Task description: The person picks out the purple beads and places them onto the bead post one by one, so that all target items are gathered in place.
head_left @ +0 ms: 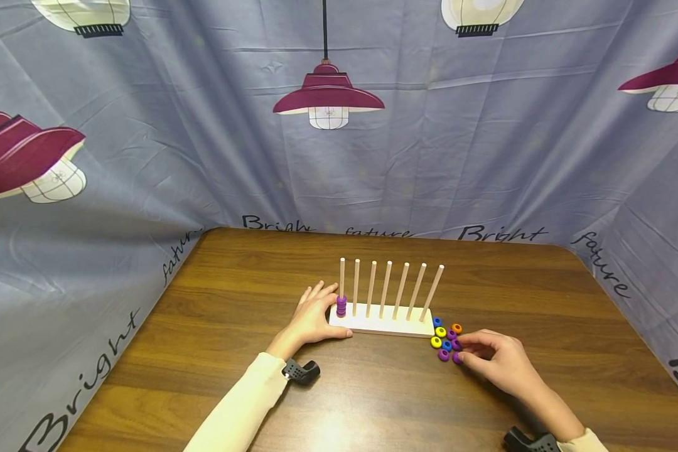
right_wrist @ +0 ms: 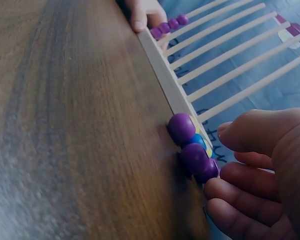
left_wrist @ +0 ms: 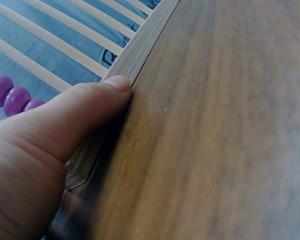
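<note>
A pale wooden peg rack (head_left: 381, 320), with several upright pegs on a flat base, stands on the table. Purple beads (head_left: 341, 306) are stacked on its leftmost peg. My left hand (head_left: 313, 316) holds the left end of the base, thumb along the front edge and fingers behind. Beside the rack's right end lie several loose beads, among them a yellow bead (head_left: 436, 342), an orange bead (head_left: 457, 328) and a purple bead (right_wrist: 195, 159). My right hand (head_left: 500, 361) is at their right side, thumb and fingers apart, fingertips close to the purple beads; whether they touch cannot be told.
The brown wooden table (head_left: 248, 263) ends at the back and sides against a hanging grey-blue curtain (head_left: 220, 113) printed with lamps and writing. Dark wrist devices (head_left: 302, 371) sit on both wrists.
</note>
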Demonstrator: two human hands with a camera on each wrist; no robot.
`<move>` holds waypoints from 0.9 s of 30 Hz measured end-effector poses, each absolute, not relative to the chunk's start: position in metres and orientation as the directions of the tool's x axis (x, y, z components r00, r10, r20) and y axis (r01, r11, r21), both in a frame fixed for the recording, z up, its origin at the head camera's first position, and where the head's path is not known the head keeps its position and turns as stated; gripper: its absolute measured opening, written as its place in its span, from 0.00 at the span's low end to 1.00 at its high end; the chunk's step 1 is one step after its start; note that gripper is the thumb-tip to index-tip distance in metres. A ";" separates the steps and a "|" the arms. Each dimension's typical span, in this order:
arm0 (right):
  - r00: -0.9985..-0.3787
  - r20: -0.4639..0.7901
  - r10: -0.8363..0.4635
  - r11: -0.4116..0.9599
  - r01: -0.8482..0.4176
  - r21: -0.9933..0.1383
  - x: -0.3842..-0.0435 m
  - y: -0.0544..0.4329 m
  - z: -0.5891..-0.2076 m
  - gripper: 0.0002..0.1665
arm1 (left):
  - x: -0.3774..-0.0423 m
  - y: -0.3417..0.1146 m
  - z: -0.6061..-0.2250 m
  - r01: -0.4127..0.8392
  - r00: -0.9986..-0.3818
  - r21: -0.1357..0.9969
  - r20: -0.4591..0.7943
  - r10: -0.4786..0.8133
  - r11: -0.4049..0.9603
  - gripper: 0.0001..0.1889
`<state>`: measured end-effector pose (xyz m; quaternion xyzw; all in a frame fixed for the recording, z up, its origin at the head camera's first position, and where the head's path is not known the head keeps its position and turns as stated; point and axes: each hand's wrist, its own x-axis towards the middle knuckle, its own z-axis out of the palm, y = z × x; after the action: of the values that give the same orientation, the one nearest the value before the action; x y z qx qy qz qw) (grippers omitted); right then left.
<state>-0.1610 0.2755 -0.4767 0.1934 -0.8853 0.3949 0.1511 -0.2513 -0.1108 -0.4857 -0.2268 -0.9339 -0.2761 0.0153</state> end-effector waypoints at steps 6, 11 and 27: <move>-0.883 0.416 -0.219 0.624 -0.454 -0.636 -0.161 0.275 -0.477 0.13 | -0.251 -0.111 -0.486 0.434 -0.896 0.510 0.157 0.416 0.742 0.35; -0.875 0.425 -0.233 0.617 -0.471 -0.631 -0.161 0.273 -0.478 0.13 | -0.252 -0.111 -0.487 0.435 -0.896 0.510 0.159 0.415 0.742 0.34; -0.861 0.400 -0.314 0.670 -0.499 -0.549 -0.162 0.275 -0.482 0.16 | -0.252 -0.111 -0.487 0.433 -0.896 0.513 0.160 0.414 0.741 0.35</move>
<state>-0.1620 0.2755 -0.4820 0.2252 -0.9036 0.3378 0.1369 -0.2521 -0.1112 -0.4867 -0.2271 -0.9328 -0.2793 0.0177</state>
